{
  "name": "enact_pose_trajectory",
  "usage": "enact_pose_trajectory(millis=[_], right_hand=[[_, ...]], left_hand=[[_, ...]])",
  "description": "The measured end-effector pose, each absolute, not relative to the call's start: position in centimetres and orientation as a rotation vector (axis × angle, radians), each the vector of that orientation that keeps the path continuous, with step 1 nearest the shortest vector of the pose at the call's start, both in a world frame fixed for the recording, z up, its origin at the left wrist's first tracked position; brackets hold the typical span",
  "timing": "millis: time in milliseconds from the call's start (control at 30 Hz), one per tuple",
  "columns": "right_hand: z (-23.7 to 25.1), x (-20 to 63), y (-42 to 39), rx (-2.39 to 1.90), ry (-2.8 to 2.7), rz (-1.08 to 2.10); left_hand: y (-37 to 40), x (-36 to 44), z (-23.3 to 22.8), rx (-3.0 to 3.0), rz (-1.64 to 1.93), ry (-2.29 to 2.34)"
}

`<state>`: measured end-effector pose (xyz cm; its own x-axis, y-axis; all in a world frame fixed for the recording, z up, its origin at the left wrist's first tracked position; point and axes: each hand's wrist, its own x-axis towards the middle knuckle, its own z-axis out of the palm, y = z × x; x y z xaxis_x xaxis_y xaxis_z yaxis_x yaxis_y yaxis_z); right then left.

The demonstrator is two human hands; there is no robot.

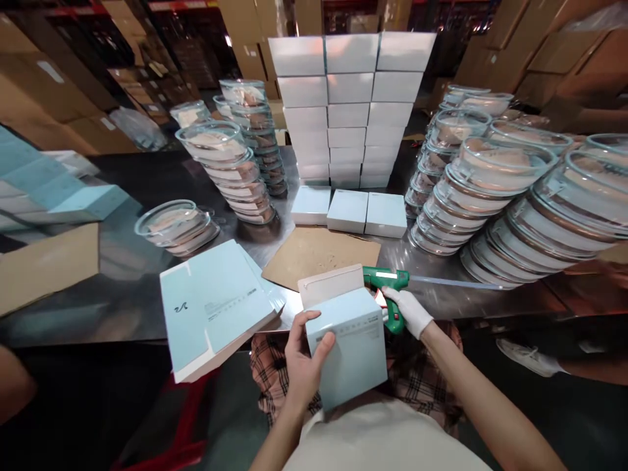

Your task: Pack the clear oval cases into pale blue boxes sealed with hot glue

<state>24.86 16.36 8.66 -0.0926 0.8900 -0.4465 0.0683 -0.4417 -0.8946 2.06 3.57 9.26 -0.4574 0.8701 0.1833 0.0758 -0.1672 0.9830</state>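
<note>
My bare left hand point(305, 356) grips a light blue carton point(350, 356) by its near left side, thumb on the printed face. One flap point(331, 286) of the carton stands up at its far end. In my gloved right hand point(409, 310) is a green glue gun point(387, 278), my fingers wrapped round its handle. Its front end is hidden behind the raised flap. A pale glue stick point(456, 282) runs out of the gun's back to the right. Beneath the gun and flap lies a brown cardboard sheet point(318, 252) on the metal table.
Flat blue cartons point(216, 307) lie to my left, over the table edge. White boxes point(348, 118) are stacked at the back, with several lower ones in front. Stacks of round clear-lidded containers point(485, 183) stand right, others point(230, 163) left. Another person's foot point(530, 356) shows at right.
</note>
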Motion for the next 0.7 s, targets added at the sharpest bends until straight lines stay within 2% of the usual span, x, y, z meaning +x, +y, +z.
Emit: enact_pose_trajectory(millis=[133, 200, 267, 367, 433, 533, 700], right_hand=[[10.3, 27.0, 17.1, -1.798, -1.223, 1.412], [12.0, 27.3, 16.6, -1.774, -1.318, 1.236], [13.5, 26.2, 15.9, -1.549, -1.451, 1.241], [14.4, 23.6, 15.2, -1.137, -1.508, 1.599], [14.0, 22.6, 15.2, -1.016, -1.415, 1.756], [13.0, 23.2, 15.4, -0.864, -1.465, 1.703], [13.5, 25.5, 15.3, -0.403, -2.032, 1.419]], left_hand=[[3.5, 1.6, 9.2, 1.055, 1.691, 1.459], [3.6, 1.5, 9.2, 1.042, 1.675, 1.423], [3.7, 1.7, 9.3, 1.063, 1.660, 1.380], [3.9, 2.2, 9.4, 1.110, 1.644, 1.332], [4.0, 2.4, 9.3, 1.067, 1.624, 1.303], [4.1, 2.5, 8.8, 0.913, 1.673, 1.181], [4.8, 1.8, 8.1, 1.025, 1.815, 0.992]])
